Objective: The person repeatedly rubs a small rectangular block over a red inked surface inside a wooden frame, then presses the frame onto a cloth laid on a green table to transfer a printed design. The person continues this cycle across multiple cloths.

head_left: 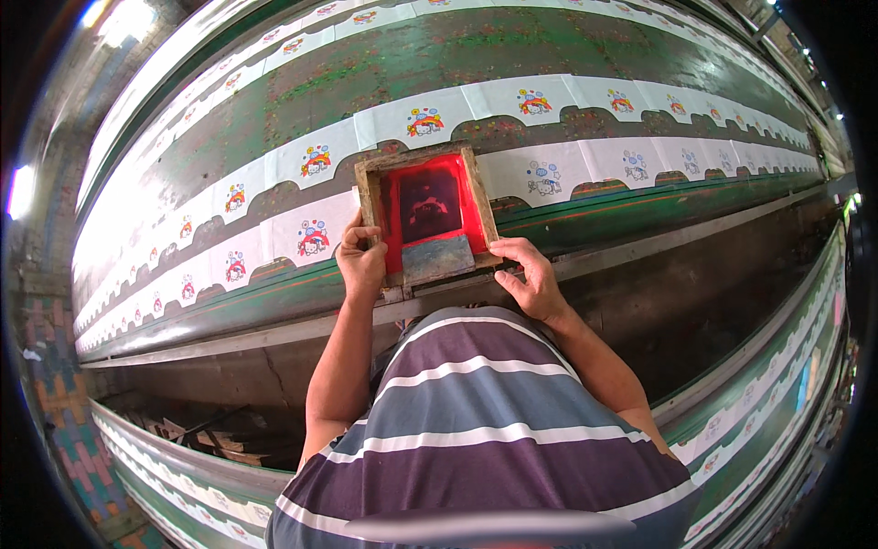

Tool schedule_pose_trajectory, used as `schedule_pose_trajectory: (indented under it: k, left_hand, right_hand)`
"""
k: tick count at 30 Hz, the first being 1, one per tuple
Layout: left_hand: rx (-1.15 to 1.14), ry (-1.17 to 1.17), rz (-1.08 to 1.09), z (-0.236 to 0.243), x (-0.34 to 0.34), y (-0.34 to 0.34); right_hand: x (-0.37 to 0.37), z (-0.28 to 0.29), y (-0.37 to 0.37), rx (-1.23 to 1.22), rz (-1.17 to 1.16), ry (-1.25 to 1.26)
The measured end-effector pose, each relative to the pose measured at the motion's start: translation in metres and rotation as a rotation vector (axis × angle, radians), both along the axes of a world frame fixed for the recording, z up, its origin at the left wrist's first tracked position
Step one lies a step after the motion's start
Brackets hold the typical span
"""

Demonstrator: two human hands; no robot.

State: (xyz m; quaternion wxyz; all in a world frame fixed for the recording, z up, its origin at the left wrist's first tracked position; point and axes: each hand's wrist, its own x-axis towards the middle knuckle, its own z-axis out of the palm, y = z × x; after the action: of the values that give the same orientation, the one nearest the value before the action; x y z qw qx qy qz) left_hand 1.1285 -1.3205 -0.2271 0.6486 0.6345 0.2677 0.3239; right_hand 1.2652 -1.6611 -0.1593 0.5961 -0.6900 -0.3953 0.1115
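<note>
Head view: hands (448,263) gripping screen frame (426,218)

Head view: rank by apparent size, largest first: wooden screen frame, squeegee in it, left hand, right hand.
1. Wooden screen frame, clearly largest.
2. Squeegee, left hand and right hand: all look about alike, so I won't rank them. The hands sit nearer the camera, so their apparent size is inflated.

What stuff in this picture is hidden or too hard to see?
Head view:
- Cloth piece under the wooden screen frame: covered by the red mesh.
- Squeegee blade edge: hidden below its block.
- Left hand fingertips: curled behind the frame.
- Far prints: too small.
- Elbows: behind the striped shirt.
</note>
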Motion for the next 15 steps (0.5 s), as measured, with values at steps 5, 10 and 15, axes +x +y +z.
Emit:
schedule_pose_trajectory:
  k: [5, 10, 15]
  left_hand:
    - [-0.046, -0.026, -0.001, -0.009, 0.008, 0.008]
    - [-0.098, -0.050, -0.012, -0.011, 0.008, 0.008]
    - [0.089, 0.083, 0.007, -0.005, 0.008, 0.007]
  right_hand:
    - [0.007, 0.009, 0.008, -0.004, -0.060, -0.112]
    - [0.003, 0.026, 0.020, -0.056, -0.058, -0.255]
    - [-0.010, 0.033, 0.050, -0.220, 0.074, -0.458]
